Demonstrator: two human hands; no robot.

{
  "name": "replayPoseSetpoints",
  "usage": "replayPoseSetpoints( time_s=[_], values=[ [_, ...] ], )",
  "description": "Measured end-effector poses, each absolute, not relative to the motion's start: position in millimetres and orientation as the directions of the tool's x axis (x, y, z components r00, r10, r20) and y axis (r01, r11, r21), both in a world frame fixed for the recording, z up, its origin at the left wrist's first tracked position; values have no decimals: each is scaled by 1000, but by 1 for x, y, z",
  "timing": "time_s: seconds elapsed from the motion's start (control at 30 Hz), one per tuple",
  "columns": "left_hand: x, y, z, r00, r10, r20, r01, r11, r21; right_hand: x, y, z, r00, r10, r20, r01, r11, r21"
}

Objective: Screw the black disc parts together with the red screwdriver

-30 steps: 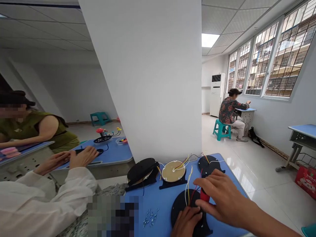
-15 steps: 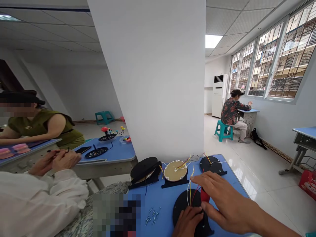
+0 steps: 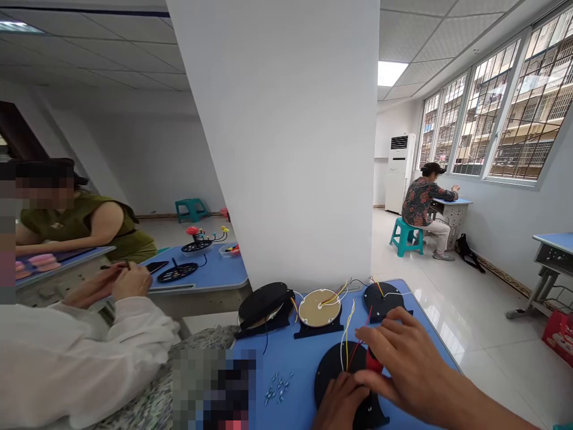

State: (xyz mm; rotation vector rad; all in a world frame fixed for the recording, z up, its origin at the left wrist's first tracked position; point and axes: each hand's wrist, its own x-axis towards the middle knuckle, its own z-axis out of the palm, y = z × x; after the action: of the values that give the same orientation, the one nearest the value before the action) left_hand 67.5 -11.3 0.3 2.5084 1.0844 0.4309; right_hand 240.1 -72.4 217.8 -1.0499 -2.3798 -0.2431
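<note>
While the left hand [image 3: 341,405] lies flat on the black disc [image 3: 329,373] at the near edge of the blue table [image 3: 290,358], probably to keep it steady, the right hand [image 3: 400,361] closes around a red-handled tool [image 3: 371,360] standing upright on the disc beside the wires [image 3: 347,340].

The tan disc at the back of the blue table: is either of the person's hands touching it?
No. The tan disc lies apart from both hands; the right hand and left hand rest on the nearer black disc.
</note>
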Motion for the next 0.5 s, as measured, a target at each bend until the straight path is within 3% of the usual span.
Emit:
replayPoseSetpoints(
  time_s=[0.1,0.17,0.27,0.43,0.5],
  values=[
    [69,-13,15,671,741,-39,658,-570,491,241,-74,220,-628,621,469,682,730,-52],
    [69,-13,21,670,739,-66,668,-562,487,242,-73,219,-620,598,508,678,734,-38],
    [69,-13,17,672,740,-39,666,-580,469,241,-70,217,-551,568,612,714,700,-7],
    [67,-13,12,673,739,28,630,-593,500,240,-72,219,-621,582,524,657,752,-56],
    [66,-13,12,687,725,44,611,-609,507,239,-72,217,-606,565,560,660,750,-42]
  ],
)
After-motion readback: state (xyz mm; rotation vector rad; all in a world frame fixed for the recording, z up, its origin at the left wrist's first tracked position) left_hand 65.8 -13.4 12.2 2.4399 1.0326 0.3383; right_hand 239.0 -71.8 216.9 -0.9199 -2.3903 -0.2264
